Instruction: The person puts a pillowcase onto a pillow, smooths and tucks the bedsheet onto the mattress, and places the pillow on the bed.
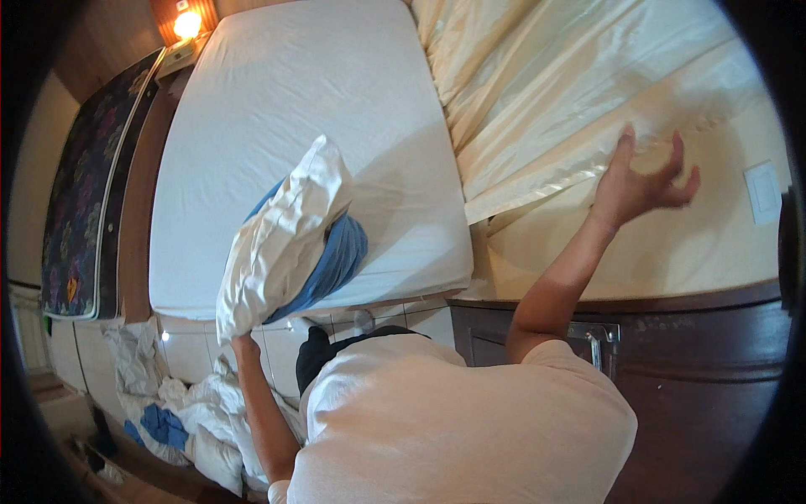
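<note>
My left hand grips the lower corner of a white pillow. Blue cloth shows along both sides of the pillow, and how the two are joined cannot be told. Pillow and cloth are over the near part of a mattress with a white sheet on it. Out to the right, my right hand is raised with its fingers spread and nothing in them. It is in front of the wall, by the lower edge of a shiny cream curtain; whether it touches the curtain is unclear.
Crumpled white bedding with blue cloth lies on the tiled floor at lower left. A dark wooden cabinet stands at my right. Farther left are a dark floral mattress and a lit lamp. A wall switch is at right.
</note>
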Demonstrator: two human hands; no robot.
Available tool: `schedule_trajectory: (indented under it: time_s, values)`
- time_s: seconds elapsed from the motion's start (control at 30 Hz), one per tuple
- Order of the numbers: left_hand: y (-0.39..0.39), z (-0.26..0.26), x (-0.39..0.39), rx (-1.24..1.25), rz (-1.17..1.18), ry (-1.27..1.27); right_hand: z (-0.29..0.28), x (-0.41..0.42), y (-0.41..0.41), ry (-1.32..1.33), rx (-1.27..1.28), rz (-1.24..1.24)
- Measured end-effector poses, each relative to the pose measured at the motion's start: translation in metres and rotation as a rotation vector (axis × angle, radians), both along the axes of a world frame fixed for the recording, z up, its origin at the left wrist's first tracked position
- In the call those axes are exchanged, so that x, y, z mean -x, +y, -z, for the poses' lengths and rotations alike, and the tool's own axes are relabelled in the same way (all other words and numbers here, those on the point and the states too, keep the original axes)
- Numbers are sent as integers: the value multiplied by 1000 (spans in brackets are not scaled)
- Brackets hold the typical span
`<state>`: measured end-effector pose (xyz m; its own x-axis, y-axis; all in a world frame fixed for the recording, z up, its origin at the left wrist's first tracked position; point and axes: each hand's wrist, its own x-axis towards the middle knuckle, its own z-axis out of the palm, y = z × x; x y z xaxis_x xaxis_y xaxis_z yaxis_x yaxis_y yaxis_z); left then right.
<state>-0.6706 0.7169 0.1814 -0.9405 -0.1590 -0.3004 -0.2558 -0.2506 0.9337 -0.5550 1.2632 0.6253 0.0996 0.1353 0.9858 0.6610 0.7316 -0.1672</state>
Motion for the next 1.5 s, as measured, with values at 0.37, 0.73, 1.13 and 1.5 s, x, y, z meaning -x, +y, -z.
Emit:
schedule_trajectory:
  time_s: [0.37, 0.73, 1.13, 1.5]
  values:
    - [52, -64, 50, -64, -8, -117, 145, -111, 152, -696, 709, 171]
    - [31, -30, 64, -36, 129, -21, 198, -204, 128, -792, 1264, 546]
    - [7, -13, 203, 1023, 875, 608, 376, -242, -39, -1266, 1528, -358]
    - [43, 91, 236, 186, 941, -43, 210, -332, -34, -630, 535, 579]
